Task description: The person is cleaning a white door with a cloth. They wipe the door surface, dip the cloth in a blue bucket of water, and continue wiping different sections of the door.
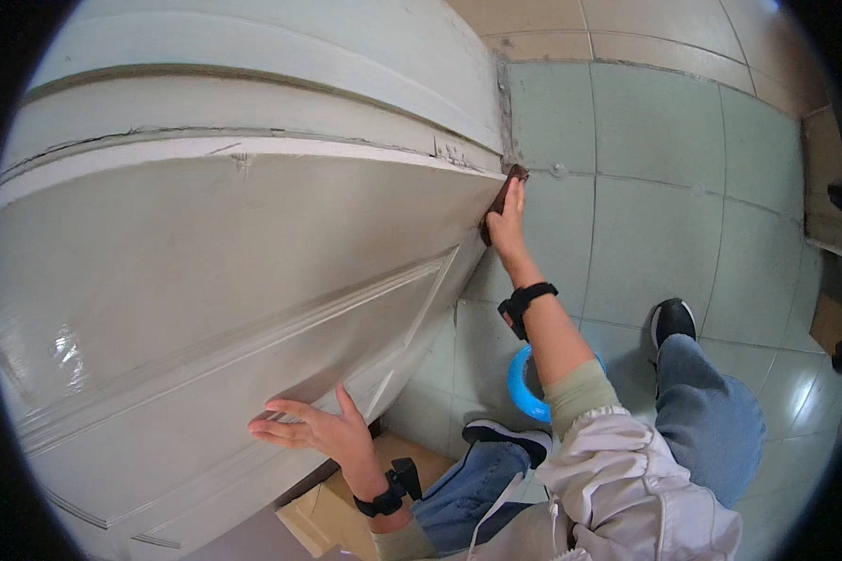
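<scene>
My right hand (509, 217) presses a dark brown cloth (495, 210) against the end of a white panelled door (252, 231). Its fingers lie over the cloth, whose far tip reaches the corner where door and frame meet. With fingers spread and nothing in it, my left hand (323, 428) is at the door's moulded panel; its fingertips appear to rest on the surface. The white door frame (365, 126) runs beyond the door edge and bears cracks and chipped paint. A black strap with a small device circles each wrist.
A blue plastic basin (523, 393) stands on the green floor tiles (652, 245) beneath my right forearm, partly hidden by it. An opened cardboard box (323, 519) lies below my left hand. My feet flank the basin. More boxes (824, 182) stand at the far right.
</scene>
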Demonstrator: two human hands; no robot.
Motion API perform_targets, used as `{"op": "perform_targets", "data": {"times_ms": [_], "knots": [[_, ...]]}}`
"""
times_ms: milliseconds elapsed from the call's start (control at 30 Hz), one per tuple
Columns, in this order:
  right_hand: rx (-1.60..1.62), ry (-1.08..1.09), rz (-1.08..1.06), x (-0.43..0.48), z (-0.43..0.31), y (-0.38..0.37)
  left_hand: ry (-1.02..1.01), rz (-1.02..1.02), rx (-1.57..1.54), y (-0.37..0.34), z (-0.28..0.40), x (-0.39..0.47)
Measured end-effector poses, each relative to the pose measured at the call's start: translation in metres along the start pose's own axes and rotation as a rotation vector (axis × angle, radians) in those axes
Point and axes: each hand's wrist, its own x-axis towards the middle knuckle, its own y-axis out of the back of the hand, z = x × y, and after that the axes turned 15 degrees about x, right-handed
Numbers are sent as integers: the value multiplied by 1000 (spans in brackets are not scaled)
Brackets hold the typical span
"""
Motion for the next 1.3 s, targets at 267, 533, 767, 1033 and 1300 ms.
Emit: {"op": "perform_targets", "data": {"times_ms": [267,533,767,1033,1300], "knots": [[294,-419,-57,24,61,24,27,23,18,1,1,0],[664,-606,15,-43,89,-10,14,61,49,-1,4,2],[279,-185,48,9,66,8,18,26,58,-6,-2,-2],[35,-276,84,-23,17,-10,13,38,58,-1,0,0],[41,174,-72,-77,-17,-30,-5,4,49,0,-1,-4]]}}
